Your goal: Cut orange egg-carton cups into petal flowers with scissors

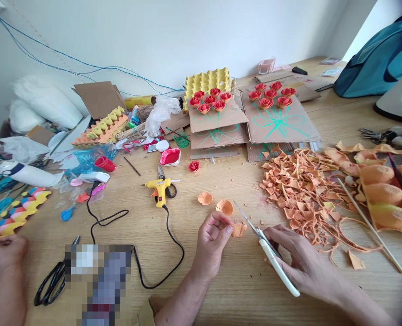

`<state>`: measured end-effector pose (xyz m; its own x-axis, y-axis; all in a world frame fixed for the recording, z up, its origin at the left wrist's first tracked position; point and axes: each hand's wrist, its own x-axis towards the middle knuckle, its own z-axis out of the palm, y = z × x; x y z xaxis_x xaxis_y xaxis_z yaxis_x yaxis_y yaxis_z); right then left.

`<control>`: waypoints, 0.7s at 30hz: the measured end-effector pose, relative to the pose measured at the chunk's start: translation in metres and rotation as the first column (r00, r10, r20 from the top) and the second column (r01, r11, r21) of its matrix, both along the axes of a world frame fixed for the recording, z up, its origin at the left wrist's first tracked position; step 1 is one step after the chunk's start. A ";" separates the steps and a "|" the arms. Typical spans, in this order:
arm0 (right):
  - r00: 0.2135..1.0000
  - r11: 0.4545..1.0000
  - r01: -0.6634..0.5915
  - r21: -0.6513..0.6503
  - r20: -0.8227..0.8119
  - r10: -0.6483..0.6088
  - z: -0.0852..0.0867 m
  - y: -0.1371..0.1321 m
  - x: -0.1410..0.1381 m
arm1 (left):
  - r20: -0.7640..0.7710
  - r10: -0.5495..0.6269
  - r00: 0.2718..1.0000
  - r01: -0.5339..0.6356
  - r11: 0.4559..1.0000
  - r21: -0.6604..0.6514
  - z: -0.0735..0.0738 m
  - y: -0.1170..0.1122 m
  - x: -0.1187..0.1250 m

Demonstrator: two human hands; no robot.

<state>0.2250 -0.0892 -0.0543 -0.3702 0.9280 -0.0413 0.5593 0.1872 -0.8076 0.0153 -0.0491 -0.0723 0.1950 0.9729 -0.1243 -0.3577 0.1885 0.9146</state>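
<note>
Here, left fingers (225, 228) pinch a crumpled orange piece (238, 229); right fingers (276, 234) grip white-handled scissors (279, 268).

I can read no word, number or brand anywhere on my table. The nearest thing to a sign is the green marker scrawl on the cardboard sheets (278, 122) toward the far edge, looping lines rather than letters. The white handle of the scissors (278, 267) in my right hand (306, 265) shows blank, as does the yellow glue gun (160, 188). A pixelated patch (99, 280) at the near edge is unreadable.
</note>
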 end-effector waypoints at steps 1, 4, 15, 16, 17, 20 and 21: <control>0.999 0.999 -0.008 0.051 0.040 0.006 -0.001 0.000 0.000 | -0.001 0.029 1.000 -0.029 1.000 0.000 -0.001 0.000 0.000; 0.990 0.982 -0.060 0.179 0.134 0.036 -0.004 0.000 -0.001 | -0.002 0.111 0.994 -0.111 0.994 0.010 -0.001 0.000 0.000; 0.946 0.962 -0.083 0.262 0.324 -0.006 -0.011 0.003 -0.005 | 0.057 0.187 0.981 -0.185 0.982 -0.028 0.002 0.003 0.000; 0.946 0.961 -0.081 0.263 0.325 -0.009 -0.011 0.003 -0.005 | 0.064 0.178 0.982 -0.176 0.984 -0.033 0.002 0.003 -0.001; 0.945 0.961 -0.079 0.264 0.326 -0.011 -0.010 0.003 -0.005 | 0.070 0.169 0.983 -0.166 0.985 -0.039 0.002 0.003 0.000; 0.946 0.959 -0.075 0.274 0.324 -0.019 -0.009 0.003 -0.006 | 0.095 0.141 0.985 -0.136 0.989 -0.058 0.002 0.002 0.000; 0.947 0.957 -0.075 0.279 0.320 -0.019 -0.008 0.003 -0.006 | 0.107 0.129 0.986 -0.122 0.990 -0.070 0.002 0.001 0.001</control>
<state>0.2192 -0.0866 -0.0627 -0.4075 0.9074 0.1030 0.7672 0.4013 -0.5003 0.0162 -0.0479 -0.0706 0.0881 0.9815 -0.1702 -0.4807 0.1915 0.8557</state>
